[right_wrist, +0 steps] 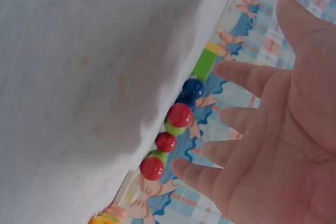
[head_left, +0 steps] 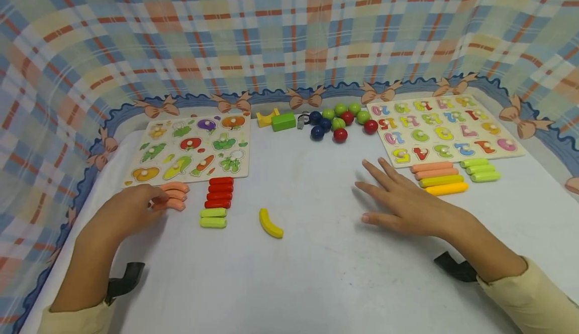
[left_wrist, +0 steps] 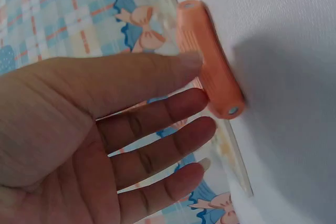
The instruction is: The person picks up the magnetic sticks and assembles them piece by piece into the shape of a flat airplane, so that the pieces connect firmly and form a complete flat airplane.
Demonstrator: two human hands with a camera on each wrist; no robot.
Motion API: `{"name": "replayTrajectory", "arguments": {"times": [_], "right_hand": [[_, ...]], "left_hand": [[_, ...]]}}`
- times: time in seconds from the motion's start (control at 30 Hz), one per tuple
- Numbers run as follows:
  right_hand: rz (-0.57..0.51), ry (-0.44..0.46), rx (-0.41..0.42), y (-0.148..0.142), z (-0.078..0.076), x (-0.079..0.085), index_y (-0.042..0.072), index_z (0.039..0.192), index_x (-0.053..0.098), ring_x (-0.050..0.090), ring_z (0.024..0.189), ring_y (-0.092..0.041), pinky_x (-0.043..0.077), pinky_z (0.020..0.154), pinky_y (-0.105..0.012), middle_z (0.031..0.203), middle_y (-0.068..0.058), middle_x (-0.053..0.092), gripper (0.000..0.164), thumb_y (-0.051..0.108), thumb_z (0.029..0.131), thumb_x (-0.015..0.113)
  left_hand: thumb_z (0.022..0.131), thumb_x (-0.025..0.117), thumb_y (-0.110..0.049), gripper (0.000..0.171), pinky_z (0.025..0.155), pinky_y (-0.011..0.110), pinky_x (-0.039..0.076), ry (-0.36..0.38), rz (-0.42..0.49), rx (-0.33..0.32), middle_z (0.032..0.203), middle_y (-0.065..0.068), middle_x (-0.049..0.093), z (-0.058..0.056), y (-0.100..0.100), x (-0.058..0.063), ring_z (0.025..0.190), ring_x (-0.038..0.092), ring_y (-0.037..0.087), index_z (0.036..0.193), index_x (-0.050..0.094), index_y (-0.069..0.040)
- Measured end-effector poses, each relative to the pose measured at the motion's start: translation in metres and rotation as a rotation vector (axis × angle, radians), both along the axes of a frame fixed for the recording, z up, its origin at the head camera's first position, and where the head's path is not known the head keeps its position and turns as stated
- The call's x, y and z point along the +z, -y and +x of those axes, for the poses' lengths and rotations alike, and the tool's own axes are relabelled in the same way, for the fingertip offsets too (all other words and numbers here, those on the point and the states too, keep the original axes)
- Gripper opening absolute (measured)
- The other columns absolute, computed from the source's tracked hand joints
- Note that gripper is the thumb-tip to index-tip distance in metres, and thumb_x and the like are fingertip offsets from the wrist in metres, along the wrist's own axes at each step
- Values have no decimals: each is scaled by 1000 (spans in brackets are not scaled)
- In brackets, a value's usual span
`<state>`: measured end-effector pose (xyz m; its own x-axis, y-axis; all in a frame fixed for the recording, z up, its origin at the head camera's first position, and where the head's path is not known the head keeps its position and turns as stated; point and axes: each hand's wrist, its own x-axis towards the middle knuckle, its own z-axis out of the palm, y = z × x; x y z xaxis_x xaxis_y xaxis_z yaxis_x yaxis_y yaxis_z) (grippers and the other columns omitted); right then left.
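At the left of the head view, my left hand (head_left: pixel 131 207) is at a group of curved orange toy sticks (head_left: pixel 174 187) lying side by side. Its thumb and index finger pinch the nearest curved orange stick (left_wrist: pixel 212 64), seen large in the left wrist view; the other fingers extend loosely below. My right hand (head_left: pixel 402 201) hangs over the white table with fingers spread, holding nothing. Ahead of its wrist lie straight orange and yellow sticks (head_left: pixel 445 189). A curved yellow stick (head_left: pixel 270 224) lies alone between the hands.
Red sticks (head_left: pixel 220 188) and light green sticks (head_left: pixel 213 222) lie right of the left hand. A vegetable puzzle board (head_left: pixel 208 143) and a number puzzle board (head_left: pixel 434 145) stand behind. Between them are green blocks (head_left: pixel 283 122), colored balls (head_left: pixel 340 135) and the plaid curtain (head_left: pixel 289 32).
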<state>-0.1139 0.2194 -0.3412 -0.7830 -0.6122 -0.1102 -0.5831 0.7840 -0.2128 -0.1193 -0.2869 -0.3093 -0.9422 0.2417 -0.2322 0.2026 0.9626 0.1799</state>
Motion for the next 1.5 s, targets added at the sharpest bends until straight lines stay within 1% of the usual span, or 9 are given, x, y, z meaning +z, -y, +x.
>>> {"name": "replayTrajectory", "arguments": {"times": [0.23,0.4,0.57,0.73,0.83,0.9,1.07,1.27,1.5], "right_hand": [[-9,-9,0,-4,0,0,24,140,35,-6,135,-30,19,99,-58,151,1,-5,72,65,81,44],[-3,-27,-6,-5,-2,1,26,140,34,-7,135,-29,19,99,-59,150,2,-5,72,65,81,44],[-2,-46,-35,-6,-1,3,28,140,34,-8,135,-26,17,94,-66,151,3,-4,72,67,80,43],[-10,-44,-29,-7,-1,4,27,140,36,-6,135,-28,18,96,-63,151,2,-3,72,67,80,43],[-11,-35,-21,-7,-1,2,26,139,36,-7,135,-28,19,97,-61,151,1,-4,72,67,80,43],[-13,-22,-16,-7,-1,0,26,139,36,-9,135,-26,19,97,-61,151,2,-4,73,67,80,43],[-28,-15,-1,-5,-1,-1,25,139,36,-7,135,-29,18,98,-60,151,2,-4,73,67,80,43],[-34,-17,6,-5,-1,-2,25,139,37,-8,135,-27,18,99,-58,151,1,-3,73,67,80,43],[-28,4,9,-4,-2,-5,24,139,37,-8,135,-28,19,98,-59,151,1,-3,73,67,80,42]], "left_hand": [[79,68,-15,8,57,35,42,80,-71,48,74,1,59,-4,-10,0,67,49,21,82,66,-8],[76,71,-19,8,53,32,35,84,-108,1,61,-4,49,-3,-13,-5,59,43,18,76,67,-12],[77,70,-24,14,50,31,34,87,-112,25,64,-2,54,0,-27,12,57,42,18,77,69,-10],[78,70,-28,22,53,29,40,32,-17,-29,70,-2,59,-1,-81,34,60,48,16,87,69,-8],[77,70,-29,25,57,30,43,34,15,-87,71,-3,58,-7,-124,38,64,50,16,92,67,-9],[77,70,-29,24,58,29,42,40,23,-132,71,-3,57,-14,-147,34,64,51,16,91,66,-10],[76,72,-28,23,57,28,42,138,12,-134,73,0,58,-36,-184,15,67,51,18,88,64,-10],[74,74,-33,31,57,28,43,240,-59,-70,73,3,57,-45,-193,-3,68,52,20,90,62,-9],[75,71,-38,34,55,28,42,193,-49,-80,70,3,57,-41,-193,-6,65,52,19,90,60,-9]]}}
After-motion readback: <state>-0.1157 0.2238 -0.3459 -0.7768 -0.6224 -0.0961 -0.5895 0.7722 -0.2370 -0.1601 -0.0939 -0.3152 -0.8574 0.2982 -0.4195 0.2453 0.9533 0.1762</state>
